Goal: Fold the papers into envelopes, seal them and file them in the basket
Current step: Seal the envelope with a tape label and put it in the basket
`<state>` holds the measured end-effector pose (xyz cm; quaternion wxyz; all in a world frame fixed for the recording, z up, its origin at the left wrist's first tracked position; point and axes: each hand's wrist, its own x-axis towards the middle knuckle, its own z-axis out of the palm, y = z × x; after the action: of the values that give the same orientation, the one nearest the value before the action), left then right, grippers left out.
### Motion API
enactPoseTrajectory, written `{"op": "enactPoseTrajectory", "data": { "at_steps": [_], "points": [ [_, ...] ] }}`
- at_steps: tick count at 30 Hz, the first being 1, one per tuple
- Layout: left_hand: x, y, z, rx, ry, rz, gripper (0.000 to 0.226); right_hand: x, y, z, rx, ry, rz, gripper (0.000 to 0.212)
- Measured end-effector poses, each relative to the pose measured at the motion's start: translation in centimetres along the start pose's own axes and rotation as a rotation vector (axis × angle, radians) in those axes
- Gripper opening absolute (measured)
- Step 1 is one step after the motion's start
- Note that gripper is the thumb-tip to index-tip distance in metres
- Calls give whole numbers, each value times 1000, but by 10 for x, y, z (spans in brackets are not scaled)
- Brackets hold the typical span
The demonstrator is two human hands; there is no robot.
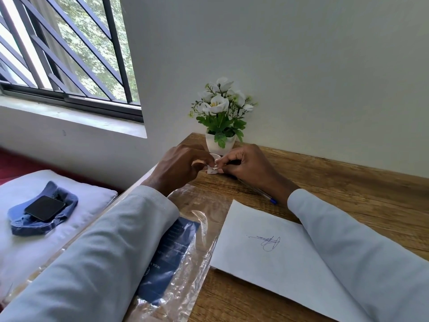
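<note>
Both hands are raised together over the far part of the wooden desk [325, 182], just in front of the white flower pot [219, 145] that stands against the wall at the far edge.

Left hand [178, 166] — fingers curled, tips pinching a small white item [211, 169]. It may be a bit of tape or a sticker; too small to say. A round white edge shows just behind the fingertips, identity unclear.

Right hand [246, 163] — fingers curled inward, thumb and forefinger pinching the same small white item from the other side. The two hands' fingertips meet on it.

Paper [267, 247] — white sheet lying flat on the near half of the desk, toward the right, one corner pointing to the far edge. Blue pen signature near its middle. The right sleeve [359, 252] lies across its right part.

Pen [257, 190] — clear barrel, blue cap, on the desk just beyond the sheet's far corner, partly under the right wrist.

Clear plastic wrapper [185, 263] with a dark blue printed insert lies along the desk's left edge, under the left sleeve [104, 252].

Off the desk to the left — a white cushion [34, 240] carrying a blue cloth [34, 221] with a dark phone [45, 208] on top.
</note>
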<state>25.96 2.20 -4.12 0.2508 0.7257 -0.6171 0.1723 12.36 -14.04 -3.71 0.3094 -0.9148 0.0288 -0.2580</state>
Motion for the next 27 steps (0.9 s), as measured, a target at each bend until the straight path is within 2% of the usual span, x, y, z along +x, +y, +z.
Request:
{"op": "enactPoseTrajectory", "data": {
  "at_steps": [15, 23, 27],
  "points": [
    [1, 0, 2, 11, 8, -15, 24, 0, -1, -5, 67, -82, 66, 15],
    [0, 2, 1, 17, -6, -40, 24, 0, -4, -16, 165, -200, 136, 13],
    [1, 7, -2, 69, -60, -61, 24, 2, -10, -27, 154, -118, 97, 8]
  ]
}}
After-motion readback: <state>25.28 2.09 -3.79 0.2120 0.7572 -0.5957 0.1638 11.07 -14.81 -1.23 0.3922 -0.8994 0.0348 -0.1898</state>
